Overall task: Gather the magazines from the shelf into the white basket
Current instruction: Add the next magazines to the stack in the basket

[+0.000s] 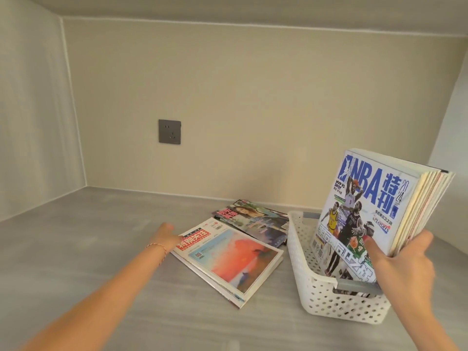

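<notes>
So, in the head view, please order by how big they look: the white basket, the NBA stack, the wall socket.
1. White basket and NBA stack: alike, and the stack hides part of the basket, so I cannot rank them.
2. Wall socket: smallest, though it is farther away.

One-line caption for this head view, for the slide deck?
Right hand holds a stack of magazines upright in the white basket; left hand touches another magazine on the shelf.
</notes>
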